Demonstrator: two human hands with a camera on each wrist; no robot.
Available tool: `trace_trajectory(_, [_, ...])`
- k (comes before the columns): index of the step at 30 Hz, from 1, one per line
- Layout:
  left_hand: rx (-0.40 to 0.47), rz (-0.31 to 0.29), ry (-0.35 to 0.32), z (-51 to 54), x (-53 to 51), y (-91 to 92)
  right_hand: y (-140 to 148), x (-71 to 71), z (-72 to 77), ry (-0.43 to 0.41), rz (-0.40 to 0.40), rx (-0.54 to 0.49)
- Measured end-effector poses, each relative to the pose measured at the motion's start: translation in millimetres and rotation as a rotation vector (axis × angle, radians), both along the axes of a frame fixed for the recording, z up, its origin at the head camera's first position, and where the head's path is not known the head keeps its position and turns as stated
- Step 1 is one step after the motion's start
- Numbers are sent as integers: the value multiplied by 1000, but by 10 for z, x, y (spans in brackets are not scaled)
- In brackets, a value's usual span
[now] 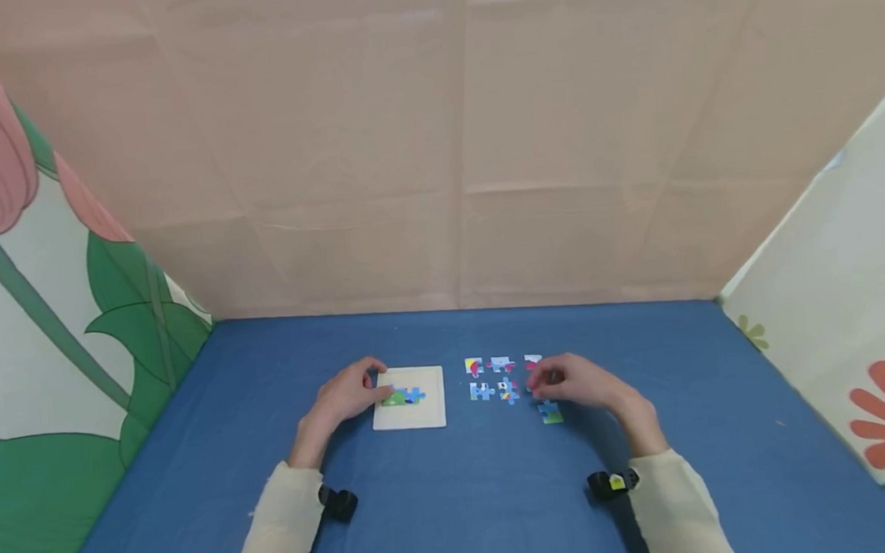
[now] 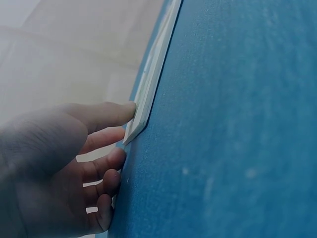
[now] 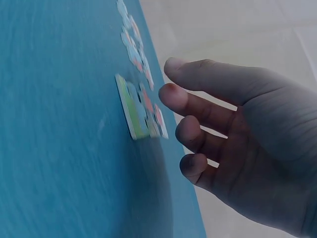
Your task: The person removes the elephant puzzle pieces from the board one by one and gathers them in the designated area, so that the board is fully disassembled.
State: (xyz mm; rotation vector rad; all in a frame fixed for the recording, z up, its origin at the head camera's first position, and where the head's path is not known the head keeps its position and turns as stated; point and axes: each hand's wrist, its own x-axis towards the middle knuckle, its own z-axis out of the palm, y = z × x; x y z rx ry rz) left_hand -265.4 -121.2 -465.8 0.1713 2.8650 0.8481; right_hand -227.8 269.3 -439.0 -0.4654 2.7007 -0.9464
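Note:
A pale square puzzle board [image 1: 430, 415] lies on the blue table, with joined green and blue jigsaw pieces [image 1: 405, 397] on its left part. My left hand [image 1: 346, 392] holds the board's left side, thumb on top and index finger at the far left corner. Over the right end of a group of loose jigsaw pieces [image 1: 501, 364] hovers my right hand [image 1: 579, 380]. Its fingers are loosely bent, with a gap between thumb and index and nothing held. Below it lies a jigsaw piece with a green edge [image 1: 551, 413]; the hand partly hides pieces beside it.
The loose pieces lie in rough rows to the right of the board. A beige cloth [image 1: 450, 142] rises behind the blue table [image 1: 454, 493]. Flower-print panels stand at the left and right. Each wrist wears a small black camera [image 1: 339, 504].

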Motion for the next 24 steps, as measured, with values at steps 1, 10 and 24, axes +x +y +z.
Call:
trace_trajectory(1, [0, 2, -2, 0, -3, 3, -24, -7, -2, 9, 9, 2])
trace_trajectory(10, [2, 19, -7, 12, -11, 12, -270, -29, 40, 41, 67, 1])
trace_trajectory(24, [8, 15, -10, -6, -28, 11, -680, -124, 76, 74, 107, 16])
